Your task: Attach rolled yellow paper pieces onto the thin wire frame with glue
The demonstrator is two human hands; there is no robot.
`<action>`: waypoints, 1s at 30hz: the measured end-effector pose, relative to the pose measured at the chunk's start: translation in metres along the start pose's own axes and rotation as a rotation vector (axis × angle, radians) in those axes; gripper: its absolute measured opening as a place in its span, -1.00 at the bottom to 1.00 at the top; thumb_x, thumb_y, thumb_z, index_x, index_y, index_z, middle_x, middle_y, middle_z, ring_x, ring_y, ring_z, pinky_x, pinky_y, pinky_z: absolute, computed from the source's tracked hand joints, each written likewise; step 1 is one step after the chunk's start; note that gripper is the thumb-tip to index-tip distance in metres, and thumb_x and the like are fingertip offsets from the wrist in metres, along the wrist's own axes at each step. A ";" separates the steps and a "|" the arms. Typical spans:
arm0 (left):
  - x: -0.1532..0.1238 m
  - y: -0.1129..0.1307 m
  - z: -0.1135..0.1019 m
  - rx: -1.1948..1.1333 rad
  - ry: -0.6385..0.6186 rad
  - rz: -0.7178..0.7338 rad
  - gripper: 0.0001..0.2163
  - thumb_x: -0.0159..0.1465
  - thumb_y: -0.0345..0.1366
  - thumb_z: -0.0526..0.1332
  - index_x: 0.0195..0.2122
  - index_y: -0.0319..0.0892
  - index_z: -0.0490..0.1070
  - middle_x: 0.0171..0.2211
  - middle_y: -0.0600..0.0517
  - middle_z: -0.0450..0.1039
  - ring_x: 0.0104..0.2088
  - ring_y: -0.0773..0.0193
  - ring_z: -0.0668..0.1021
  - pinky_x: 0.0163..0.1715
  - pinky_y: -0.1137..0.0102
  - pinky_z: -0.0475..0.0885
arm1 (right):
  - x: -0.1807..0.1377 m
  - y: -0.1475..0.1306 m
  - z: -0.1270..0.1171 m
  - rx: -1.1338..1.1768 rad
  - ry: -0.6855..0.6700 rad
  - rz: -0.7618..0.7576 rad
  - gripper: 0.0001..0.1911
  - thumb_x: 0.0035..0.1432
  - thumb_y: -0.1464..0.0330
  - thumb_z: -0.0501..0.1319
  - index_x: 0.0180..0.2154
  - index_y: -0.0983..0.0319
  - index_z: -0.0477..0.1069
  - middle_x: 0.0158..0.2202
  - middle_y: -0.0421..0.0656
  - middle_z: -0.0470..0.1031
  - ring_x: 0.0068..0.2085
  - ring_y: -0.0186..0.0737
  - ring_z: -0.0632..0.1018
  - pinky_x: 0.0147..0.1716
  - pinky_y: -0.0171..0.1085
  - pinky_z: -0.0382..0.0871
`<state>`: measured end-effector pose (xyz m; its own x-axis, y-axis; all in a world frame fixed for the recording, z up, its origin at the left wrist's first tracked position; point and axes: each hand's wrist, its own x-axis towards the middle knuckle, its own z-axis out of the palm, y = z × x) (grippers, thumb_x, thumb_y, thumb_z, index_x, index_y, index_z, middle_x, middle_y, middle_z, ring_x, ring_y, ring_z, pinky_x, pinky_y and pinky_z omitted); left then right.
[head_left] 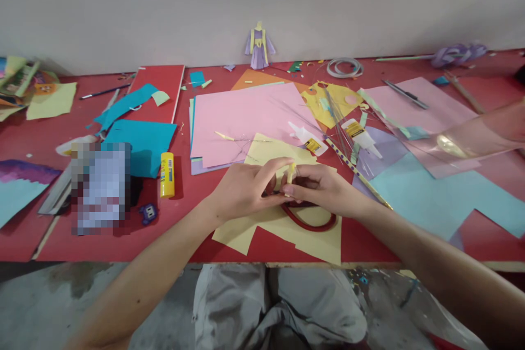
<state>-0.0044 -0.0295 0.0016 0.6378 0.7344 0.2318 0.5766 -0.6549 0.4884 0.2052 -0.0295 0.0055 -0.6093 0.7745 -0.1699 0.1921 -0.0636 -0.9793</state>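
A small yellow rolled paper piece (291, 173) stands upright between my two hands, above the table's front middle. My right hand (328, 188) pinches it low down between thumb and fingers. From the other side my left hand (250, 185) curls in, its index fingertip at the top of the roll and its other fingers partly hidden behind. Beneath the hands lie cut yellow paper (241, 227) and scissors with a red handle (314, 225), whose blades are covered. A white glue bottle (307, 138) rests just beyond my fingers.
Pink sheets (246, 112) are stacked behind the hands, with thin wires (241, 145) on them. A yellow glue stick (167, 175) stands left. Against the wall is a purple-and-yellow paper doll (259, 46). A second glue bottle (361, 135) and blue paper (435, 194) lie right.
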 end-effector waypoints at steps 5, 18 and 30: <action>0.000 -0.001 0.000 0.028 -0.010 0.008 -0.51 0.36 0.04 0.10 0.21 -0.10 0.18 -0.48 0.18 0.53 -0.49 0.41 0.56 -0.49 0.54 0.29 | 0.000 0.001 0.000 0.017 0.002 0.007 -0.73 0.20 0.17 0.27 -0.40 0.24 0.40 -0.49 -0.24 0.44 -0.49 -0.38 0.42 -0.50 -0.37 0.31; 0.000 0.000 0.000 0.040 -0.012 0.013 -0.52 0.37 0.01 0.10 0.22 -0.11 0.17 -0.46 0.17 0.54 -0.47 0.40 0.57 -0.48 0.54 0.31 | 0.000 0.002 0.000 -0.012 0.009 0.008 -0.69 0.21 0.14 0.25 -0.42 0.23 0.38 -0.52 -0.25 0.42 -0.51 -0.38 0.41 -0.52 -0.38 0.29; 0.000 0.000 0.000 -0.003 0.009 0.032 -0.49 0.34 0.02 0.14 0.22 -0.12 0.19 -0.45 0.16 0.56 -0.48 0.40 0.56 -0.49 0.55 0.30 | 0.001 0.001 0.000 -0.028 0.014 -0.018 -0.65 0.21 0.10 0.24 -0.45 0.23 0.37 -0.55 -0.25 0.39 -0.52 -0.37 0.40 -0.51 -0.37 0.31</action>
<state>-0.0049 -0.0293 0.0014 0.6511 0.7148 0.2552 0.5544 -0.6775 0.4833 0.2051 -0.0289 0.0047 -0.6025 0.7838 -0.1504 0.2027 -0.0320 -0.9787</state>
